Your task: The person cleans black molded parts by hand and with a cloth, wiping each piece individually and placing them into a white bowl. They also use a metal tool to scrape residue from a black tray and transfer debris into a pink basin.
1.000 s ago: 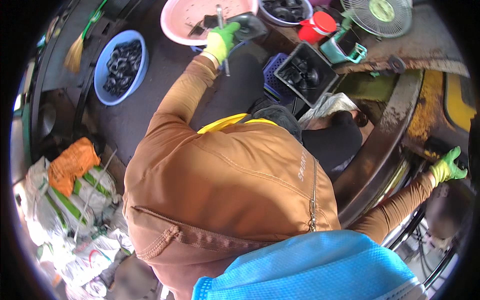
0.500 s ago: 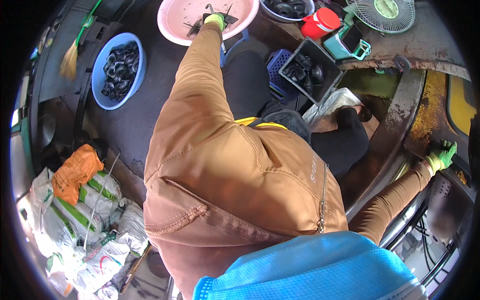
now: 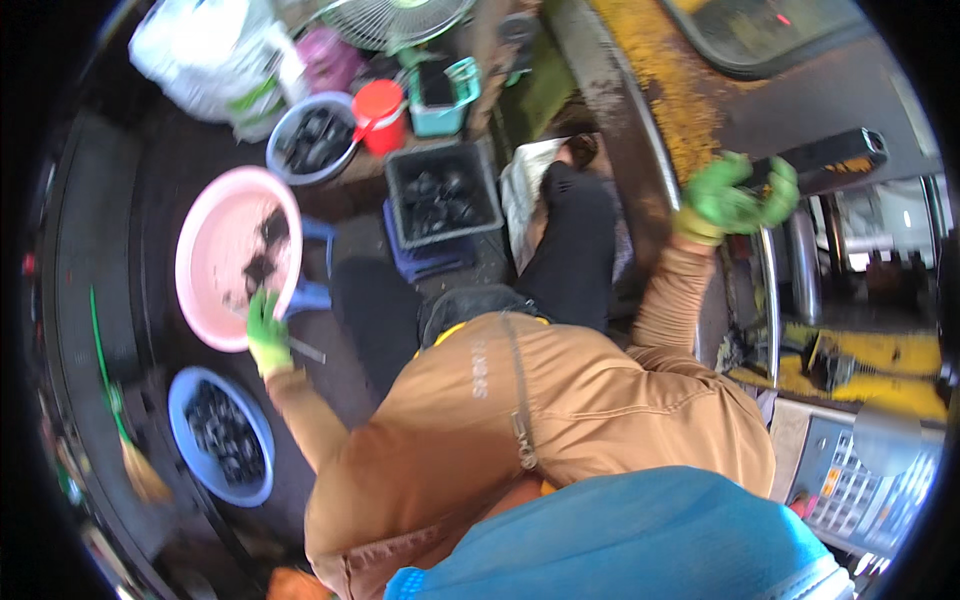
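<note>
My left hand (image 3: 266, 335), in a green glove, rests on the near rim of a pink basin (image 3: 215, 235) and is shut on a thin metal tool (image 3: 306, 349). A few dark shells lie inside the basin. My right hand (image 3: 733, 200), also green-gloved, reaches out to the right and curls around the top of a chrome rail (image 3: 772, 300), beside a dark bar (image 3: 825, 155). A brown jacket covers both arms.
A blue basin of dark shells (image 3: 222, 437) sits below the pink one. A black crate of shells (image 3: 441, 194), grey bowl (image 3: 311, 137), red cup (image 3: 379, 114), teal container (image 3: 442, 95) and fan (image 3: 395, 15) stand further off. A broom (image 3: 125, 440) lies left; a keypad device (image 3: 850, 485) sits lower right.
The view has swung round. My left hand has drawn back from inside the pink basin to its near rim. My right hand has risen onto the chrome rail.
</note>
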{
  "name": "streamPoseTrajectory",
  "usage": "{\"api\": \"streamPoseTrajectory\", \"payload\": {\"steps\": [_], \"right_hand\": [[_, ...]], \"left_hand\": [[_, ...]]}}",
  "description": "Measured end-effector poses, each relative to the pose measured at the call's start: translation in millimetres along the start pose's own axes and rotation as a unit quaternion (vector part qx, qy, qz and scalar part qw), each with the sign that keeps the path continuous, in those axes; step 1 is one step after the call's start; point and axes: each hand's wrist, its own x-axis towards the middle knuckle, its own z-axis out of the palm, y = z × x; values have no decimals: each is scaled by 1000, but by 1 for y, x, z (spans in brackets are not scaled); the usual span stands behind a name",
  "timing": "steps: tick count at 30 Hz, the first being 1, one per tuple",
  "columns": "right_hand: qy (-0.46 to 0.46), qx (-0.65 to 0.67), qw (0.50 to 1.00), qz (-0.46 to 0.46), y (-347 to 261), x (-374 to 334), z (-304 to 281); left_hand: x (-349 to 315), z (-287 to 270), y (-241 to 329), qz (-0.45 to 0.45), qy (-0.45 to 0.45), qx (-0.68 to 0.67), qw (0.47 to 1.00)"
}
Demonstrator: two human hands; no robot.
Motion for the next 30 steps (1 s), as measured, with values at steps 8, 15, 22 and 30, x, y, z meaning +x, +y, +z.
{"api": "streamPoseTrajectory", "payload": {"steps": [8, 15, 22, 30], "right_hand": [[23, -35, 999, 32, 31, 55, -1], [10, -318, 932, -174, 60, 99, -77], [-53, -412, 892, -177, 55, 107, -130], [-43, -384, 908, -164, 59, 101, -144]], "left_hand": [[42, 23, 87, -53, 74, -510, 855], [66, 115, 121, -57, -44, -592, 803], [59, 191, 122, -186, -111, -584, 783], [46, 217, 125, -210, -121, -522, 818]]}}
